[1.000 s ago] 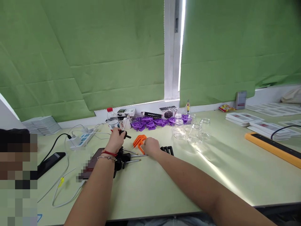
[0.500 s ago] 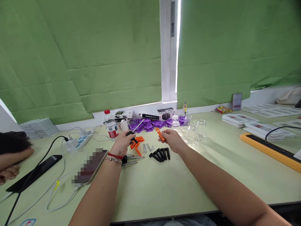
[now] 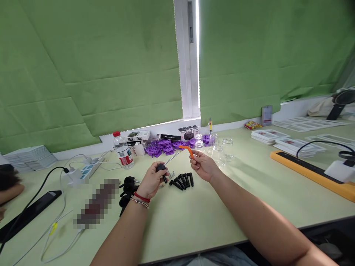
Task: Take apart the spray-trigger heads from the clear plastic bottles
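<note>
My left hand (image 3: 153, 180) is closed around a black plastic part (image 3: 161, 168) with a thin metal rod (image 3: 172, 158) sticking out up and to the right. Between the fingertips of my right hand (image 3: 203, 165) is a bent orange plastic piece (image 3: 188, 149), its free end close to the rod's tip. I cannot tell whether they touch. Below, several black L-shaped pieces (image 3: 181, 181) lie side by side on the table, and a small spring (image 3: 173, 173) sits by my left fingers. More black parts (image 3: 127, 188) with metal rods lie left of my left wrist, partly hidden.
Purple plastic pieces (image 3: 162, 147), small boxes (image 3: 138, 136) and clear glass jars (image 3: 227, 147) stand along the back. A red-capped bottle (image 3: 123, 151) and cables are left. Stacked cards (image 3: 267, 136) and a long orange-black bar (image 3: 305, 173) are right. Someone's arm (image 3: 11, 194) rests far left.
Both hands have come nearer each other, and the orange piece has turned so its bend shows. The orange pieces on the table are now out of sight behind my left hand. The view has shifted right.
</note>
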The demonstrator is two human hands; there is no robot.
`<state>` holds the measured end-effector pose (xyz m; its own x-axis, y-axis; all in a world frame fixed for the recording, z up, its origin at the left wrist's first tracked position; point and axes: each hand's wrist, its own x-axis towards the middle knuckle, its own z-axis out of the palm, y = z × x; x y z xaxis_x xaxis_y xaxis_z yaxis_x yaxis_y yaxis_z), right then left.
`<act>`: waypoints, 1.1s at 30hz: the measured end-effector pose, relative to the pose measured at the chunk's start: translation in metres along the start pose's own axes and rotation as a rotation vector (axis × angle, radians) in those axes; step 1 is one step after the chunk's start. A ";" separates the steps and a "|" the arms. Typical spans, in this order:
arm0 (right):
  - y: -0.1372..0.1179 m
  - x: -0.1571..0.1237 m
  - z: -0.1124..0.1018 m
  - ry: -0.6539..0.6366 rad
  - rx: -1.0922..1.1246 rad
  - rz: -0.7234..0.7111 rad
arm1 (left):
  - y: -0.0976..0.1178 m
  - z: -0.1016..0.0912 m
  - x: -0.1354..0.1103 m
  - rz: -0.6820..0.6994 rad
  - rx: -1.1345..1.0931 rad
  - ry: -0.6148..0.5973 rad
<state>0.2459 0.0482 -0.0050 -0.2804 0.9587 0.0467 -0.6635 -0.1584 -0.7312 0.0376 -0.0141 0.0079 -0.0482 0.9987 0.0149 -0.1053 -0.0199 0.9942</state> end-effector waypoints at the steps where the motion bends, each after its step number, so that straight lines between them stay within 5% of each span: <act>1: 0.000 0.000 0.000 -0.015 -0.001 0.011 | -0.003 -0.001 0.002 0.008 0.026 0.009; 7: 0.001 -0.005 0.004 -0.055 -0.030 0.092 | -0.012 -0.003 0.005 0.045 0.197 0.028; 18: 0.003 -0.009 0.007 -0.048 -0.107 0.162 | -0.009 0.005 -0.001 0.094 0.224 0.008; 26: 0.016 -0.014 0.013 -0.099 -0.182 0.249 | -0.013 0.007 -0.004 0.266 0.179 -0.080; 33: 0.020 -0.016 0.016 -0.162 -0.193 0.268 | -0.009 0.012 -0.010 0.225 0.163 -0.122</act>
<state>0.2258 0.0259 -0.0099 -0.5430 0.8370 -0.0675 -0.4127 -0.3361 -0.8466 0.0515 -0.0234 0.0001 0.0683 0.9684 0.2399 0.0555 -0.2438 0.9682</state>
